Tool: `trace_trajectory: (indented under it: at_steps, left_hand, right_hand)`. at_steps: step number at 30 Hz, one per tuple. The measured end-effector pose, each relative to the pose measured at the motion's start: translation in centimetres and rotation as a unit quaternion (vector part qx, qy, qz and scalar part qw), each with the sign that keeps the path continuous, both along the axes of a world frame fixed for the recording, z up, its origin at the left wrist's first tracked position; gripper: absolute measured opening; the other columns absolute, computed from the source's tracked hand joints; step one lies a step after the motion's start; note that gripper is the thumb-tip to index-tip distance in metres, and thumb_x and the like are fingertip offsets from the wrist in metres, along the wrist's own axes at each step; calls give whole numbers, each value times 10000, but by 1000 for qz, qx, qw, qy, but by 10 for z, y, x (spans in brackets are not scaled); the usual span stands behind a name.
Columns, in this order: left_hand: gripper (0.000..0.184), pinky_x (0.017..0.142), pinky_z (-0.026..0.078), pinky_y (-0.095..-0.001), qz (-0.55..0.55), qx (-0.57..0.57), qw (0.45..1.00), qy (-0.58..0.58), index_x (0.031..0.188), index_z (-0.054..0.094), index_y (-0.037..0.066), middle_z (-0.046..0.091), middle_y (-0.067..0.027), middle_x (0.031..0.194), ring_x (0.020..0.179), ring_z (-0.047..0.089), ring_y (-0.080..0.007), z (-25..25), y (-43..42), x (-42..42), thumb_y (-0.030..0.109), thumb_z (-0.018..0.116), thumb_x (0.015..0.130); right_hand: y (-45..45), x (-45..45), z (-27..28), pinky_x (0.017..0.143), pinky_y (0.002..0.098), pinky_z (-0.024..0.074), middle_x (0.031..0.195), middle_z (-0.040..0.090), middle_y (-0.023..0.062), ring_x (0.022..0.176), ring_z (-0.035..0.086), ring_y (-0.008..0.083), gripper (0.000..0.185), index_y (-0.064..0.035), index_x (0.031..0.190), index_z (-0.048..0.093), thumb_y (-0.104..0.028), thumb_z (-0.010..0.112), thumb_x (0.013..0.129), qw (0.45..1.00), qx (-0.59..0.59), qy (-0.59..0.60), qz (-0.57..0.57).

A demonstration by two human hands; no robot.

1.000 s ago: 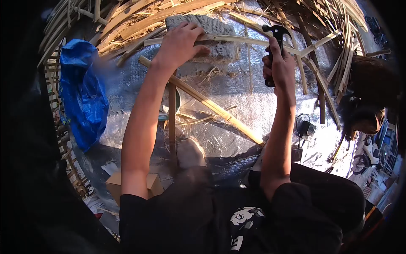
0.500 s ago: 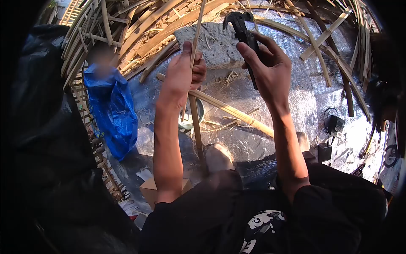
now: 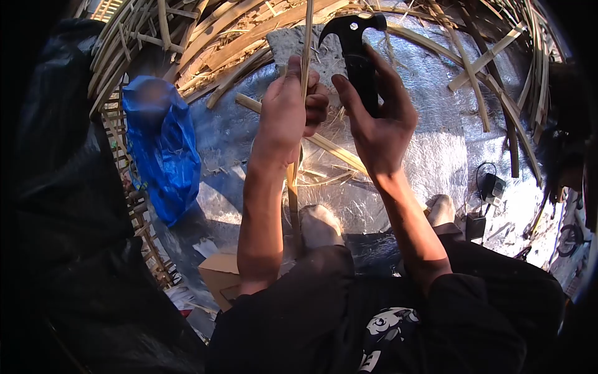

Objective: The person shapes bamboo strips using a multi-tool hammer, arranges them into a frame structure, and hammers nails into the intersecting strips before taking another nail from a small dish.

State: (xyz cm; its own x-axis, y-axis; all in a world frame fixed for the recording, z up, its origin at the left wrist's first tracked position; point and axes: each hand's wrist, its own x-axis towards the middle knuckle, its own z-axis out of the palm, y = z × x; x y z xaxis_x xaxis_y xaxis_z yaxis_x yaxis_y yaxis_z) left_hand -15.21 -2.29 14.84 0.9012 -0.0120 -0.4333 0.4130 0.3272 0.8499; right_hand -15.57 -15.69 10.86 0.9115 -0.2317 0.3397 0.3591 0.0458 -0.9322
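Observation:
My left hand (image 3: pixel 289 109) is closed round a thin bamboo strip (image 3: pixel 308 37), which stands nearly upright with its top past the upper frame edge. To the right, my right hand (image 3: pixel 377 115) holds a black claw hammer (image 3: pixel 360 62) by its handle, head up, with the thumb and fingers on either side of it. Behind both hands lies a rough grey block (image 3: pixel 284 47), partly hidden by them. Below the hands a thicker bamboo piece (image 3: pixel 336 151) crosses the silvery sheet, partly covered by my left hand.
Piled bamboo strips (image 3: pixel 237 47) curve along the top, with more at the upper right (image 3: pixel 486 59). A blue plastic bag (image 3: pixel 168 162) lies left. A cardboard box (image 3: pixel 218 274) is at lower left, and a black device (image 3: pixel 492 187) with a cable at right.
The bamboo strip has swung from lying across the block to nearly upright in my left hand. My right hand has moved left with the hammer, closer to the strip. The view has shifted.

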Motion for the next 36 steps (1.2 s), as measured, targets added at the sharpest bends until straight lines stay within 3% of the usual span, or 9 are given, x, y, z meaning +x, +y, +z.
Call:
trace_trajectory:
  at_steps: [8,10,11,14,18,21,23,26,36]
  left_hand:
    - [555,418,259,-229,33,117,992,-19,821,477,102,422,42,610,468,355,-54,5,11,3,570,346,1091]
    - [588,431,281,-238,21,170,985,-29,784,467,103,418,40,595,465,358,-64,2,14,2,588,329,1087]
    - [611,442,294,-244,26,164,986,-18,763,458,105,412,38,584,465,362,-72,1,12,1,605,315,1082]
    - [646,443,288,-257,36,127,991,-22,745,444,108,398,35,572,457,362,-79,-15,10,2,639,276,1072]
    - [623,411,229,-260,36,60,997,-24,719,413,124,353,47,529,412,306,-69,-22,12,5,596,242,1089]
    - [599,394,181,-258,39,43,998,-37,701,387,139,322,57,510,398,271,-61,-22,15,4,563,231,1094]
    - [587,390,160,-257,41,41,997,-44,694,375,146,309,61,504,396,261,-59,-20,16,2,552,231,1093]
    - [441,384,106,-228,51,47,997,-28,717,341,193,285,80,528,409,230,-37,-17,13,-2,448,233,1060]
    - [464,388,135,-238,60,37,997,5,713,360,173,301,72,531,419,246,-44,-24,6,4,457,239,1059]
  right_hand:
    - [-14,4,11,820,316,602,1141,734,153,997,716,159,501,-57,1315,666,-35,803,833,995,-80,-6,62]
    - [-41,16,29,798,308,601,1032,765,127,918,731,139,509,-122,1315,678,-29,792,827,963,-194,84,169]
    - [-45,23,31,742,292,585,900,766,93,806,715,105,520,-176,1316,683,-29,780,827,960,-218,4,176]
    - [-56,41,44,681,280,538,848,726,83,763,643,71,534,-174,1325,676,-27,770,820,930,-272,33,243]
    - [-61,61,62,714,302,561,889,743,111,798,688,115,546,-157,1330,666,-26,769,811,888,-360,12,285]
    - [-61,73,65,739,259,564,1012,739,39,852,648,62,565,-161,1380,645,11,762,854,865,-402,-52,296]
    - [-58,81,69,772,369,603,985,756,176,884,752,237,502,-105,1298,656,-26,760,814,862,-380,-68,330]
    - [-58,91,73,784,281,580,1046,726,50,920,677,105,555,-125,1395,601,-9,761,877,840,-386,-64,376]
    - [-59,108,103,865,328,619,1104,752,97,927,727,191,597,-136,1383,584,-146,818,834,764,-486,31,423]
